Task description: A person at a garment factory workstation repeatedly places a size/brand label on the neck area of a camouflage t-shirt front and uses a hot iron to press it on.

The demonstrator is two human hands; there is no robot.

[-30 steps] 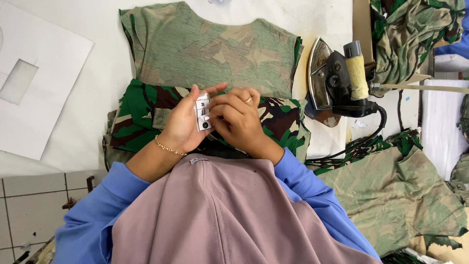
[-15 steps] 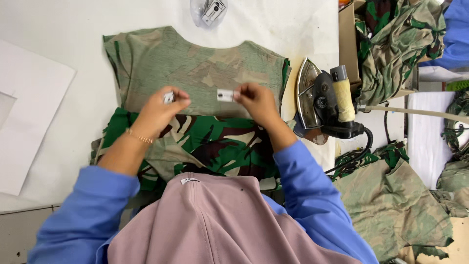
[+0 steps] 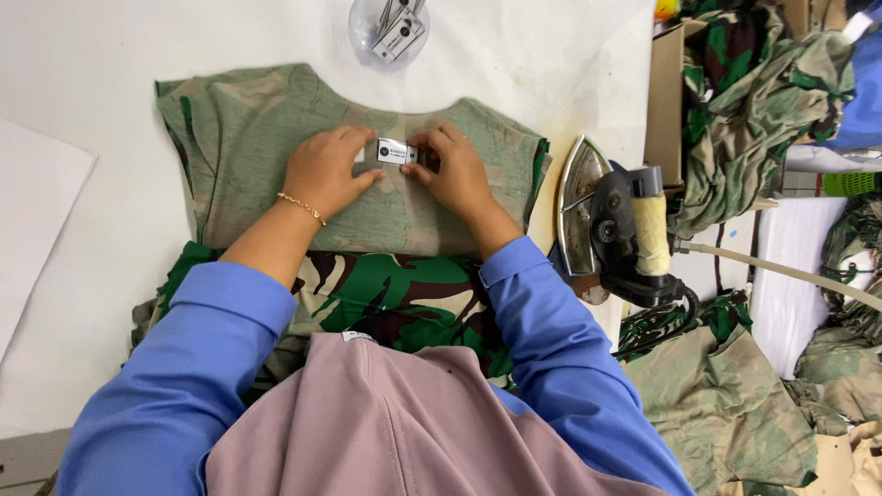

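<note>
Nearest, a mauve head covering (image 3: 367, 432) and blue sleeves (image 3: 211, 367); beyond, stacked camouflage fabric (image 3: 395, 294); on the faded garment panel (image 3: 257, 147), left hand (image 3: 322, 170) and right hand (image 3: 455, 174), fingers curled, pinching a small white label (image 3: 393, 151) flat just below the neckline; positioning step, by the look of it; squaring and holding steady called for; iron (image 3: 616, 230) standing to the right; farther, a clear dish of labels (image 3: 390, 32).

Clear dish (image 3: 390, 32): top cut off by the upper picture edge; contents too small to identify. Small label (image 3: 395, 152): ends covered by fingertips. Camouflage garment (image 3: 367, 184): lower part hidden under both forearms.
</note>
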